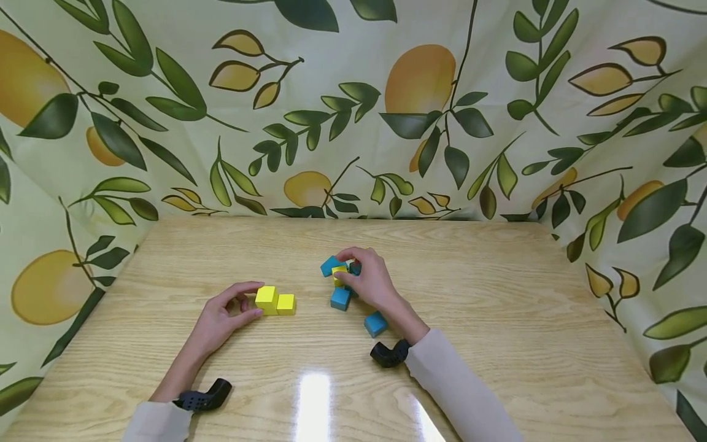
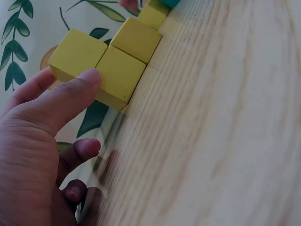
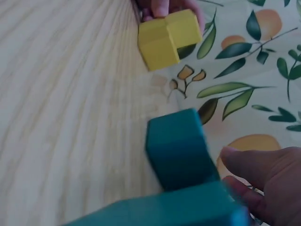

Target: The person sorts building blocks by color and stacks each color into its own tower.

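Observation:
Two yellow cubes stand one on the other, the upper yellow cube (image 1: 266, 297) above, with a third yellow cube (image 1: 286, 304) against their right side. My left hand (image 1: 221, 312) pinches the stacked pair between thumb and forefinger; in the left wrist view its thumb (image 2: 77, 92) lies near their seam. To the right, my right hand (image 1: 369, 279) holds another yellow cube (image 1: 339, 277) by thumb and forefinger, among several blue cubes. One blue cube (image 1: 330, 265) is behind it, another blue cube (image 1: 340, 299) in front. The right hand partly covers others.
A separate blue cube (image 1: 375, 324) lies by the right wrist. The wooden table (image 1: 497, 294) ends at a fabric backdrop (image 1: 331, 153) with printed fruit and leaves. Black wrist devices show on both arms, such as the left wrist device (image 1: 204, 396).

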Motion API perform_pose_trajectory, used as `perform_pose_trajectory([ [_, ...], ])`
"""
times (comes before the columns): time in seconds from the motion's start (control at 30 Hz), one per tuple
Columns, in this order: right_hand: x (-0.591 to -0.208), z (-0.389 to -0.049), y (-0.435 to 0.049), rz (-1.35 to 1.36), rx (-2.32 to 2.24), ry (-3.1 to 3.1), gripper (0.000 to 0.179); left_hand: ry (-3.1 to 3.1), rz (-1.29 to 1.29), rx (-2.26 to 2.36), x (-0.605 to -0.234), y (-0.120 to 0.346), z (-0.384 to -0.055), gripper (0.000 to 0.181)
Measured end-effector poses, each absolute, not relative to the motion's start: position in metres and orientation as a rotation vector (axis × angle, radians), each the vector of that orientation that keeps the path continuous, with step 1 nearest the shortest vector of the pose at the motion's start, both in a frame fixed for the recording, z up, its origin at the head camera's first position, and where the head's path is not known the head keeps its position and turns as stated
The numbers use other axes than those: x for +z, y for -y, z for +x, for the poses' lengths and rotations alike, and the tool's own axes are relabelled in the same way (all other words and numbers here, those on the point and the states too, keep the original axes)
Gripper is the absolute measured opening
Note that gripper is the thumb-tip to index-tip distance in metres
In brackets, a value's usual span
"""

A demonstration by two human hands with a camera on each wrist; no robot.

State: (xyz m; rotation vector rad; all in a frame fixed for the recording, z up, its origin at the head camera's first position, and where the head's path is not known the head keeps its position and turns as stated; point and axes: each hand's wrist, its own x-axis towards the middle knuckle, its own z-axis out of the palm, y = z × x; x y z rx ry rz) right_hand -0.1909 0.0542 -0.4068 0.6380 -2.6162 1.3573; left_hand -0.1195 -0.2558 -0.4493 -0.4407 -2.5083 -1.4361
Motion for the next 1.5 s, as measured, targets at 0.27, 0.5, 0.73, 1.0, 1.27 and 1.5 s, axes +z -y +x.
perform_pose_trajectory([
  [0.27, -0.4183, -0.2002, -0.0565, 0.689, 1.243, 2.711, 0.03, 2.515, -0.428, -1.441, -0.4474, 0.2558, -0.1194, 0.047],
  [0.5, -0.4184, -0.199, -0.0559, 0.705, 1.144, 2.753, 0.034, 2.514, -0.422, -1.456, -0.4465, 0.2557, -0.1183, 0.048],
  [0.73, -0.4182, -0.1981, -0.055, 0.694, 1.086, 2.787, 0.033, 2.531, -0.401, -1.458, -0.4456, 0.2553, -0.1165, 0.048],
  [1.0, -0.4141, -0.1985, -0.055, 0.673, 0.988, 2.844, 0.035, 2.525, -0.412, -1.461, -0.4453, 0.256, -0.1173, 0.048],
  [1.27, -0.415, -0.1988, -0.0567, 0.751, 1.051, 2.764, 0.032, 2.516, -0.437, -1.467, -0.4468, 0.2553, -0.1193, 0.048],
  [1.5, -0.4142, -0.1974, -0.0565, 0.84, 1.116, 2.682, 0.032, 2.509, -0.475, -1.453, -0.4492, 0.2557, -0.1197, 0.048],
])
